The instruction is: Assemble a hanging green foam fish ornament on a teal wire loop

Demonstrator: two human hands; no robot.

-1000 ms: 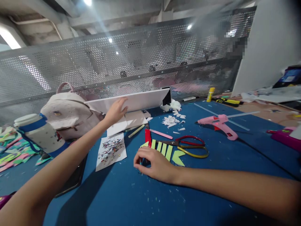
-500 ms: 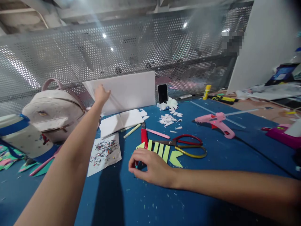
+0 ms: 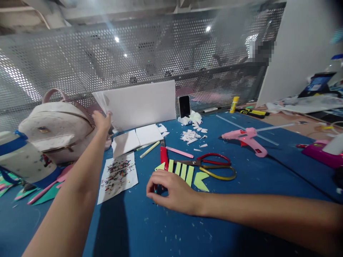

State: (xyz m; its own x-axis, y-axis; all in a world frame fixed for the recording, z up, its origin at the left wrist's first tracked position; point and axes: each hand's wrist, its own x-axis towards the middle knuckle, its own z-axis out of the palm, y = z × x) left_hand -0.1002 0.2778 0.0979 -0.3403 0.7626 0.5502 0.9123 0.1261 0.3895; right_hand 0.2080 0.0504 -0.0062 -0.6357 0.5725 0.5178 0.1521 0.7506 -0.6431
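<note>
Backpack [image 3: 57, 123] near left hand [image 3: 102, 121] — badge [image 3: 43, 130] illegible

Blue tbl [image 3: 166, 228]; scissors [image 3: 198, 162], glue gun [image 3: 249, 137], grn strips [image 3: 183, 171] atop

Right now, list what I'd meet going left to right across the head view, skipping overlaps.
White-and-blue cylindrical bottle, bare left hand, slim pale-green stick, red-handled cutter, upright black-screened phone, pink plastic glue gun, magenta object.

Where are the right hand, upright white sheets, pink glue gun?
Right hand [image 3: 177, 191]: head view, back of the hand.
Upright white sheets [image 3: 142, 105]: head view, front face.
Pink glue gun [image 3: 249, 135]: head view, body above the handle.
</note>
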